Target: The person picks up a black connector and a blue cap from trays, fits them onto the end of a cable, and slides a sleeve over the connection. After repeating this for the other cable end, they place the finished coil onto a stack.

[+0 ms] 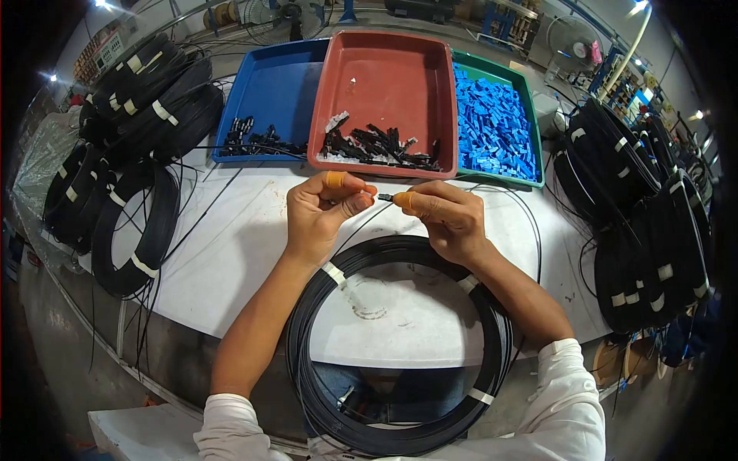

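Note:
Both hands are raised over the white table, fingertips facing each other. My right hand (pixel 446 212), with orange finger covers, pinches a small black connector (pixel 386 197) that points toward the left. My left hand (pixel 327 211) is pinched close to the connector's tip, with something tiny and pale between its fingertips, too small to name. Below the hands lies a large coil of black cable (pixel 503 330), bound with white tape, overhanging the table's front edge. A thin black cable runs between the hands and the coil.
Behind the hands stand a blue tray (pixel 280 73) and a red tray (pixel 388 77) with black parts, and a green tray (pixel 536 146) full of blue pieces (pixel 496 123). Taped black coils are stacked at left (pixel 165 219) and right (pixel 615 154) on the white table (pixel 223 284).

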Motion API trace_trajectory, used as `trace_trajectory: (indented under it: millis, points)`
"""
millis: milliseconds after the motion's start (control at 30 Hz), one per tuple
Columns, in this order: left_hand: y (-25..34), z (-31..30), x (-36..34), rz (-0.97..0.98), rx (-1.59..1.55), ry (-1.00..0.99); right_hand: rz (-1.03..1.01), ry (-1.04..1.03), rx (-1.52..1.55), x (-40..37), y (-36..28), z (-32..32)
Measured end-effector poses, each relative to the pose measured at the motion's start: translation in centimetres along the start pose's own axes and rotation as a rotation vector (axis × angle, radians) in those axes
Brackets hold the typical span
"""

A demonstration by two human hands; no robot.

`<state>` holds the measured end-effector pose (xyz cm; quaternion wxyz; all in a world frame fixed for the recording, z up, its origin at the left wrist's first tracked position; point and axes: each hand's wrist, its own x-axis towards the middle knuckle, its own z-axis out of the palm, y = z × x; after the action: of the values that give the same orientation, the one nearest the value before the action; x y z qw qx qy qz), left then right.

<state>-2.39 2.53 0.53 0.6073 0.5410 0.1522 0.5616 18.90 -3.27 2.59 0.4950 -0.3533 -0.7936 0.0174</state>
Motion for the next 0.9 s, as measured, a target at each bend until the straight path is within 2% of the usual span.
trace_trajectory:
  millis: [567, 667, 733, 900]
  points:
    - [0.63, 0.86, -0.40, 0.046, 0.210, 0.013, -0.005, 0.022, 0.040, -0.04, 0.05, 0.16]
    - [0.60, 0.83, -0.38, 0.038, 0.211, 0.003, -0.010, -0.031, 0.042, -0.09, 0.05, -0.05]
    - [0.43, 0.79, -0.40, 0.033, 0.184, -0.008, 0.105, -0.025, 0.138, -0.15, -0.05, 0.08]
    - [0.58, 0.66, -0.47, 0.043, 0.224, -0.020, 0.083, -0.029, 0.124, -0.05, -0.12, -0.07]
